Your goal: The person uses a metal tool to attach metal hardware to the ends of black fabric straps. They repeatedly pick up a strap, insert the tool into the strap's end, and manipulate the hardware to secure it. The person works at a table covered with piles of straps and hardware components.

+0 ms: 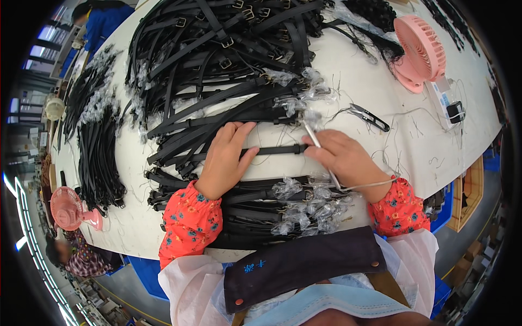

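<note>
Straps of black colour lie in heaps (98, 157) at the far left of the white surface (370, 92), and a pink fan (68, 209) stands at its near left edge. A bigger pile of black straps with metal buckles (217, 49) covers the middle and far part.

Nearer to the person, the left hand (228, 157) lies flat on one single black strap (274, 150) that is stretched across the surface between both hands. Its fingers (239, 133) are spread and extended; they press the strap down and do not close around it. In front of the body lies a row of straps with ends in clear plastic wrap (304, 209).

The right hand (348, 157) is closed around a thin light-coloured tool (315, 141), whose tip points toward the right end of the single strap, near its buckle. What kind of tool it is, I cannot tell. A cord (370, 185) runs from it along the wrist.

The strap looks light, thin and flexible, probably of smooth leather-like material, so it may slide easily on the surface. I judge that pressing it flat near the middle, as the left hand does, keeps it steady; the buckle end is the stiffest place to take it.

Further right lie small black snips (370, 117), and a second pink fan (418, 51) stands at the far right.
</note>
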